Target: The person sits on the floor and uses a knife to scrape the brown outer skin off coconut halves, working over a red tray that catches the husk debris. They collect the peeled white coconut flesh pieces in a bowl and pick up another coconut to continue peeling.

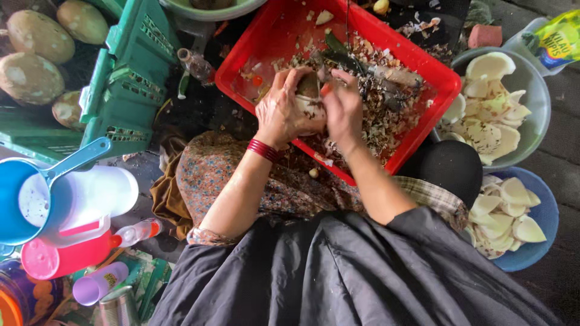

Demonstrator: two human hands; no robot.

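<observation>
**Both hands on a coconut piece over the red tray**

Your left hand (283, 111) is wrapped closed around a coconut piece (309, 96), holding it just above the near half of the red tray (275, 33). Your right hand (343, 108) is curled shut against the same piece from the other side; what its grip holds is hidden by the fingers. Brown shavings (386, 111) cover the tray floor beneath. To your right, a grey bowl (534, 78) and a blue bowl (544, 211) hold white peeled pieces. A green crate (130, 78) stands to your left, with whole coconuts (39, 36) beyond it.
</observation>
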